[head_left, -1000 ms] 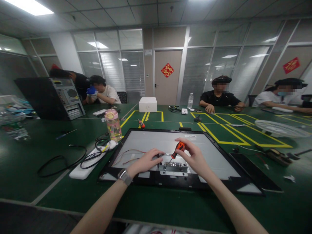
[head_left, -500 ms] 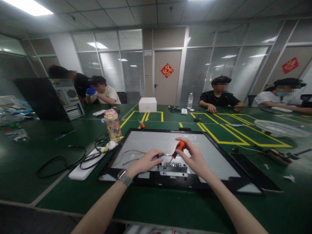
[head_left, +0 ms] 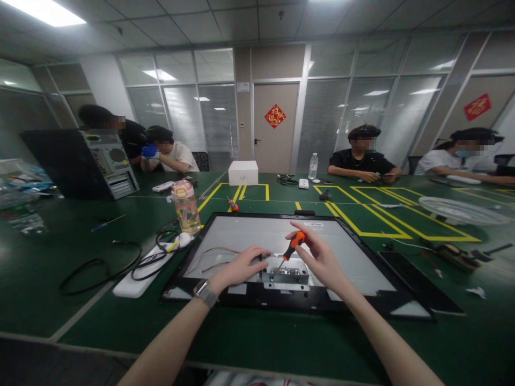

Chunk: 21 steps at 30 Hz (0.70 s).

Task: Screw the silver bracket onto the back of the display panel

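Note:
A flat display panel [head_left: 338,246] with a black frame and grey back lies before me on the green table. Near its front edge sits a silver metal bracket [head_left: 295,279]. My right hand [head_left: 322,257] holds an orange-and-black screwdriver [head_left: 295,244] between thumb and fingers. The shaft slants down to the left, its tip at the left part of the bracket. At the bracket's left end, the thumb and fingers of my left hand [head_left: 241,265] are closed on it; part of that grip is hidden. Thin wires [head_left: 209,254] run over the panel beside this hand.
Left of the panel are a white power strip [head_left: 140,273] with black cables and a pink-lidded bottle [head_left: 185,209]. A second screwdriver [head_left: 232,204] lies beyond it. On the right rests a dark flat slab [head_left: 420,281]. Several people sit or stand across the table.
My right fingers have shifted on the screwdriver handle, with the index finger raised more. The screwdriver tip stays at the same spot. My left hand has not visibly moved.

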Motion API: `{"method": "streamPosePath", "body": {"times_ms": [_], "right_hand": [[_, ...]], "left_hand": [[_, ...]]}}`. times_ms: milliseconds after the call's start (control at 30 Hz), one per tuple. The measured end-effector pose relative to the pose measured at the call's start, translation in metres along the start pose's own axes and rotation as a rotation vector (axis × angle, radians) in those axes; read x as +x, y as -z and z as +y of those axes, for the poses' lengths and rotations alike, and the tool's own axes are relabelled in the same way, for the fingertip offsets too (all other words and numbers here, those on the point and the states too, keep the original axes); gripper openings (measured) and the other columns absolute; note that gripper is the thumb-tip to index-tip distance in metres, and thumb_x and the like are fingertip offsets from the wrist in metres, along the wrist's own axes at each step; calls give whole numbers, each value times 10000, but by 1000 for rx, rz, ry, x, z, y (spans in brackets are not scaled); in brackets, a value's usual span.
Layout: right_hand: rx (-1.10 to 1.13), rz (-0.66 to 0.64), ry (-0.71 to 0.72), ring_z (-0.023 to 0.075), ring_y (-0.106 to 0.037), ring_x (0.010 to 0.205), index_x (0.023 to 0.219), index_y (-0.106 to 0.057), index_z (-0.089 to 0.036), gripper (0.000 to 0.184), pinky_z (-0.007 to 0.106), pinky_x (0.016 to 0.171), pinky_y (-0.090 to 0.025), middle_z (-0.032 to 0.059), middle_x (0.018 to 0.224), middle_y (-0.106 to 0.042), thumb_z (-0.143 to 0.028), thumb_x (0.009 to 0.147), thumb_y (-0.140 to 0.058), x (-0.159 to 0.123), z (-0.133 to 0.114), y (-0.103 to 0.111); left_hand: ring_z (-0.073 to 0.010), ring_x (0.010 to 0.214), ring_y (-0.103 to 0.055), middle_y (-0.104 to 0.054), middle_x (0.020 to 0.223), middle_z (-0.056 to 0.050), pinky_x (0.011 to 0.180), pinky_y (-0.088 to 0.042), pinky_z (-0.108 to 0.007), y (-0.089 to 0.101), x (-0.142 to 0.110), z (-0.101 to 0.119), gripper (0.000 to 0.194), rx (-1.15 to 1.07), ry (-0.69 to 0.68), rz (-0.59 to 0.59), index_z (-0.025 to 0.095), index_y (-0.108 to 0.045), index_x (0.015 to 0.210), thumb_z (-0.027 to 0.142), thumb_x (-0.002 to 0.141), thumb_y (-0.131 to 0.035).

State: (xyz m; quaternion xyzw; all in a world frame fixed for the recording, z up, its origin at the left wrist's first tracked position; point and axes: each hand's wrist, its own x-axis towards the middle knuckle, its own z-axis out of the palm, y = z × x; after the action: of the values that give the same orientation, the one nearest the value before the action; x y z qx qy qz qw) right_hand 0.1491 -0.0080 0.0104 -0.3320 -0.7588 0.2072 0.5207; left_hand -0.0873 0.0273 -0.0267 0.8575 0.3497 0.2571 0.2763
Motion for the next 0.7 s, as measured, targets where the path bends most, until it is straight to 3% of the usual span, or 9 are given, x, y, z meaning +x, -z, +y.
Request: {"method": "streamPosePath", "body": {"times_ms": [67,233,433,600,700], "right_hand": [[7,-20,-3,195,-612,928,1330,-448,-250,425,370,881,-462,61,1041,-634,-269,907,-478,0,-1,0],[-116,54,-38,174,-581,748,1206,-580,-244,347,341,773,-480,20,825,-609,-321,868,-570,1,0,2],[38,-19,-9,188,-612,893,1282,-523,-263,376,350,829,-487,55,1009,-636,-306,910,-492,3,-5,3],[-54,56,-7,190,-594,828,1185,-617,-260,342,345,788,-501,34,875,-617,-320,849,-598,3,-4,3],[13,32,-24,191,-613,863,1244,-566,-257,373,370,838,-500,44,936,-640,-296,873,-556,2,-5,3]], "left_hand": [[-193,1117,-524,-574,1197,-56,995,-381,-305,0,0,-1,323,7,0,2,231,-566,1212,367,928,-494],[-197,1119,-524,-578,1192,-61,997,-381,-310,-1,0,-3,336,17,-9,6,226,-565,1219,372,926,-494],[-195,1117,-524,-574,1197,-62,997,-380,-308,0,0,-1,334,18,-2,-1,226,-563,1219,371,927,-495],[-195,1128,-519,-572,1200,-60,1005,-375,-310,0,-1,-1,328,13,-2,4,226,-561,1218,359,925,-494],[-201,1135,-516,-568,1208,-65,1012,-372,-319,-1,-1,-1,333,9,-3,3,223,-559,1220,361,925,-490]]}}
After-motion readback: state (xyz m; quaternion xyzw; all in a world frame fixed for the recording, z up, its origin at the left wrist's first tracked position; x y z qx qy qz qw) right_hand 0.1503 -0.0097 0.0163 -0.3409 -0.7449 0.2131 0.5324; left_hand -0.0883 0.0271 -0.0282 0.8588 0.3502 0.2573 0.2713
